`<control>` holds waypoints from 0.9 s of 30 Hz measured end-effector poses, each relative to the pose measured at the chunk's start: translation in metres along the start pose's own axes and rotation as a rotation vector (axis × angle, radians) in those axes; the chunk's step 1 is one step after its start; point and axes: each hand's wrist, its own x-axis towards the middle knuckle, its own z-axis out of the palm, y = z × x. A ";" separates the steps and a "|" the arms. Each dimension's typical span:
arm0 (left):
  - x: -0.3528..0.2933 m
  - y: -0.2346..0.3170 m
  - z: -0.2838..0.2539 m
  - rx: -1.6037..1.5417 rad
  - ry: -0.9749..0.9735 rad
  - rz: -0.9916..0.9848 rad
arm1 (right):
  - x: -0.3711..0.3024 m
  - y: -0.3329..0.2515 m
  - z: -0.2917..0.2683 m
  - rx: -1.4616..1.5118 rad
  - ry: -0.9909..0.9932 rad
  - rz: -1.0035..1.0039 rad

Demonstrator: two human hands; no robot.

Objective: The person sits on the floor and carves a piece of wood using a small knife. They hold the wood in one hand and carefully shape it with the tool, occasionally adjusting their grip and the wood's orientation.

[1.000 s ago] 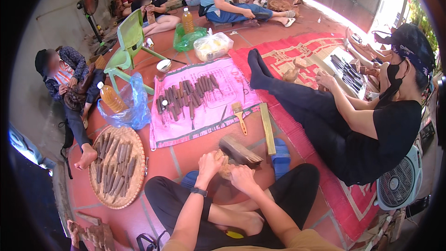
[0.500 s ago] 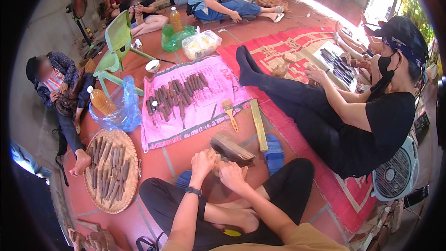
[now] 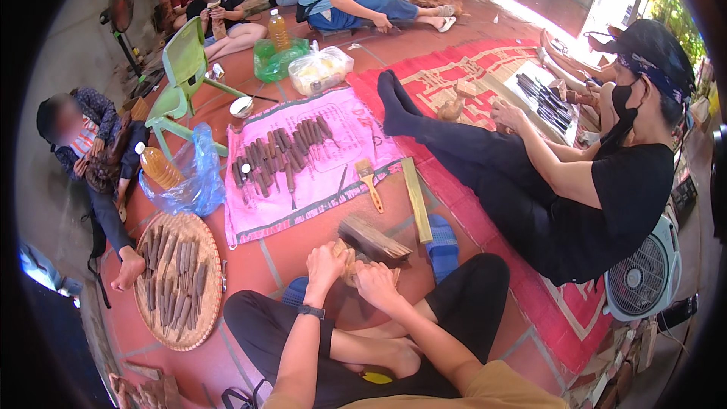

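Observation:
Above my crossed legs, both hands meet at a small piece of light brown wood (image 3: 350,266). My left hand (image 3: 326,265) is closed around its left side. Close beside it, my right hand (image 3: 377,283) has its fingers curled against the same wood; whether it also grips a tool is hidden. A thick, dark-sided wood block (image 3: 372,241) lies on the tiles just beyond my hands. Farther out rest a flat paintbrush (image 3: 369,184) with an orange handle and a long yellowish wooden strip (image 3: 416,198).
A pink sheet (image 3: 326,206) holds rows of dark-handled tools (image 3: 276,153); more lie in a round woven tray (image 3: 214,257) at left. Blue slippers (image 3: 442,248) sit by my knees. A person (image 3: 628,167) sits on the red mat (image 3: 522,299) at right, near a box fan (image 3: 644,271).
The whole view has shifted slightly, so the surroundings sit a little farther left and up. My hands stay together on the wood, with hardly any visible change in grip.

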 end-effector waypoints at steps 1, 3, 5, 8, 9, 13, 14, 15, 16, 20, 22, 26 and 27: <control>0.001 -0.003 0.003 0.008 0.022 0.000 | 0.000 0.000 0.000 -0.023 0.004 0.003; 0.004 -0.018 0.009 0.010 0.050 0.009 | -0.003 0.000 0.006 -0.123 0.009 0.015; 0.005 -0.023 0.011 -0.037 0.028 -0.002 | -0.004 -0.015 -0.011 -0.188 -0.005 0.059; 0.002 -0.005 0.005 0.006 0.024 -0.021 | -0.009 -0.003 0.006 -0.140 0.020 0.009; 0.002 -0.002 0.002 -0.009 0.021 -0.021 | -0.009 -0.003 0.007 -0.124 0.028 0.008; 0.000 0.008 -0.006 -0.034 -0.013 -0.068 | -0.008 -0.002 0.008 -0.074 0.008 0.011; 0.001 0.005 -0.004 -0.024 -0.006 -0.069 | -0.008 -0.002 0.008 -0.066 0.018 0.008; 0.002 0.003 -0.002 -0.017 -0.004 -0.070 | -0.007 -0.003 0.004 -0.061 0.026 0.009; 0.002 0.002 0.000 -0.029 -0.009 -0.062 | -0.007 -0.004 0.000 -0.057 0.030 0.013; 0.002 0.007 -0.003 -0.063 -0.008 -0.044 | -0.004 -0.004 -0.008 -0.015 0.082 0.007; 0.001 0.004 -0.005 -0.054 0.014 -0.043 | 0.000 -0.007 -0.007 0.010 0.097 -0.004; 0.003 -0.001 0.003 -0.040 0.021 -0.034 | -0.002 -0.006 -0.003 0.019 0.083 0.006; 0.004 -0.002 0.002 -0.042 0.022 -0.038 | 0.000 -0.008 -0.003 0.025 0.084 0.000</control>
